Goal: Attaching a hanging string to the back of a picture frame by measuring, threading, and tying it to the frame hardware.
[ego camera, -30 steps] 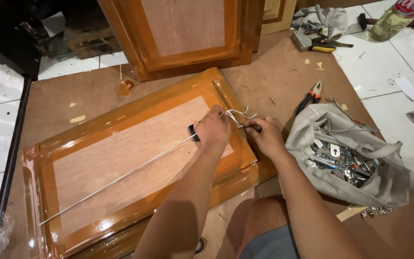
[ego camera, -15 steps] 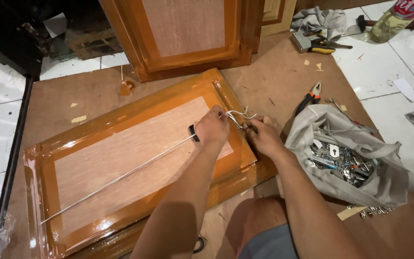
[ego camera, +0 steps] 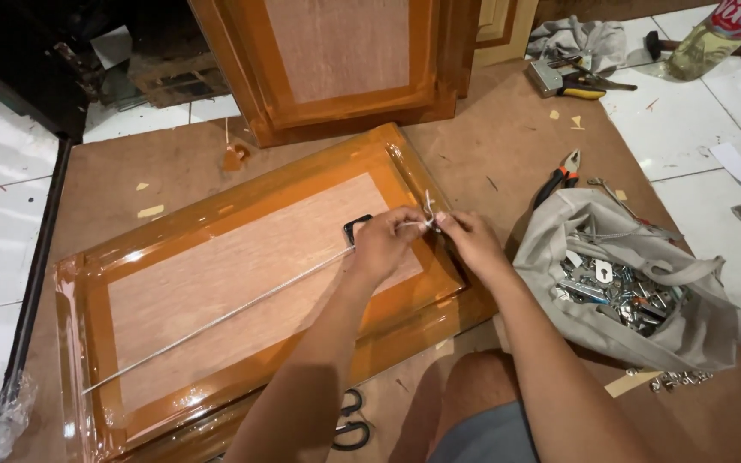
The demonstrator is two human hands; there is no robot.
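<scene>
A glossy orange-brown wooden cabinet door (ego camera: pixel 216 283) lies flat on a brown board on the floor. A long thin metal rod (ego camera: pixel 216 319) runs across its panel to a small black handle piece (ego camera: pixel 355 228). My left hand (ego camera: pixel 386 244) pinches the rod's right end and a thin pale wire (ego camera: pixel 426 216). My right hand (ego camera: pixel 472 242) grips the same wire from the other side, fingertips meeting the left hand's over the door's right frame.
A grey cloth bag (ego camera: pixel 636 291) full of metal hardware sits to my right, with red-handled pliers (ego camera: pixel 559 178) behind it. A second door (ego camera: pixel 345 69) stands upright at the back. Scissors (ego camera: pixel 349 424) lie near my knee. Tools and a rag lie at the far right.
Both hands have stayed at the rod's right end, shifting slightly as the fingers work the wire. The black handle piece now shows more clearly beside my left hand.
</scene>
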